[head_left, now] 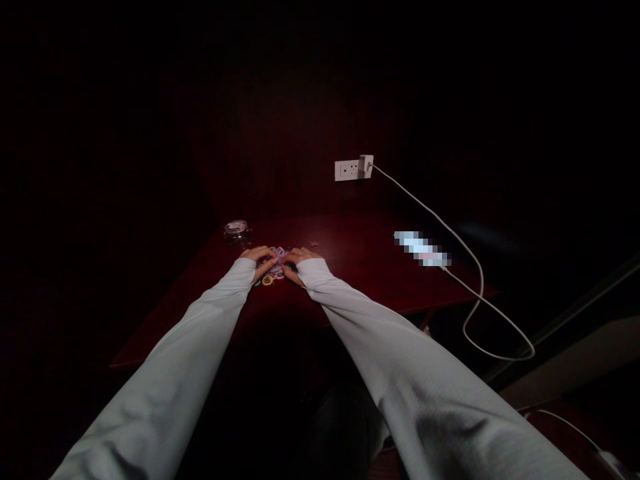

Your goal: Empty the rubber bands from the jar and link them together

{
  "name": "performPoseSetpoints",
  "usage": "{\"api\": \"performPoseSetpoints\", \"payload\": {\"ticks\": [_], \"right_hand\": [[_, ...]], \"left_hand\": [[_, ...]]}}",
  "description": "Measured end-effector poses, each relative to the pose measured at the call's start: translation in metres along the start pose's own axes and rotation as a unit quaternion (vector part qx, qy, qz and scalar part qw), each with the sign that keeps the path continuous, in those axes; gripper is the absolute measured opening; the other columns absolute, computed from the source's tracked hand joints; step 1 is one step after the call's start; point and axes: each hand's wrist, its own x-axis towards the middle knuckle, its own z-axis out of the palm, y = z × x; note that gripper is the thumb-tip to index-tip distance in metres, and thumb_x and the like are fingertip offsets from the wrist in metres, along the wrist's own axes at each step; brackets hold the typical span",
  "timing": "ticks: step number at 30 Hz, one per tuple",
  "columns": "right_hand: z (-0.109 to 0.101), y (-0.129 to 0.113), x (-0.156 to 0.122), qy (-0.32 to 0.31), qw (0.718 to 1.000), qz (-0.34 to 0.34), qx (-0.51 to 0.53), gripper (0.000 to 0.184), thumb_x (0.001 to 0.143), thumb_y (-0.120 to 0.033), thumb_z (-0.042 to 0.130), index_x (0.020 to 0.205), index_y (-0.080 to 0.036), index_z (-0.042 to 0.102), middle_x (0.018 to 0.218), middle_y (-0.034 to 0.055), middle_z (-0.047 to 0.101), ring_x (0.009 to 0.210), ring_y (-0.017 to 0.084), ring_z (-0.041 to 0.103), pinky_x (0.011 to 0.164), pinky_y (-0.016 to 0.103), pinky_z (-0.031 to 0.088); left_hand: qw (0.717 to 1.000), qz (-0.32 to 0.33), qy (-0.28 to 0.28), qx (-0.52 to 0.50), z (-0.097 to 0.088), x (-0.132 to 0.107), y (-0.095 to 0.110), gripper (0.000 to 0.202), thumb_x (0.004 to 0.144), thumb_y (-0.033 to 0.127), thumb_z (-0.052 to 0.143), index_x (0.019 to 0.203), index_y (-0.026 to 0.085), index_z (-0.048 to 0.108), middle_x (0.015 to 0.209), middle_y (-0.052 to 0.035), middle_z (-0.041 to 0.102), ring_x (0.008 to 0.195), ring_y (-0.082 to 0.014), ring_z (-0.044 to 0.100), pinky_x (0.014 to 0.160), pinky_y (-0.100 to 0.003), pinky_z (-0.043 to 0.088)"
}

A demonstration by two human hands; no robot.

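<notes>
Both my arms, in pale long sleeves, reach out over a dark red table [360, 280]. My left hand [260, 257] and my right hand [299, 260] rest side by side on a small heap of coloured elastic rings [276, 267], pink, purple and yellow. The fingers of both hands curl down onto the heap, pressed together around it. A yellow ring [267, 281] lies just nearer to me than the left hand. The scene is very dark, so single fingers are hard to make out.
A small round clear container [236, 229] stands left of the heap at the back. A phone-like device [423, 249] lies on the right, its white cable [480, 293] running to a charger in a wall socket [354, 169]. One loose pink piece [314, 243] lies behind my right hand.
</notes>
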Motion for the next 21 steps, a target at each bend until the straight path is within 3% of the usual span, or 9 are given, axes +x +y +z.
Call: {"api": "performPoseSetpoints", "payload": {"ticks": [21], "right_hand": [[-0.0007,-0.0001,0.0007,-0.007,1.0,-0.001,0.002,0.025,0.101,-0.032,0.065,0.121,-0.025,0.079,0.128,0.0046,0.076,0.117,0.022,0.064,0.097,0.031,0.052]], "left_hand": [[1.0,0.019,0.005,-0.022,0.0031,0.0004,-0.0052,0.028,0.101,0.045,0.058,0.098,0.023,0.075,0.096,-0.0043,0.075,0.087,-0.0206,0.067,0.085,-0.033,0.05]]}}
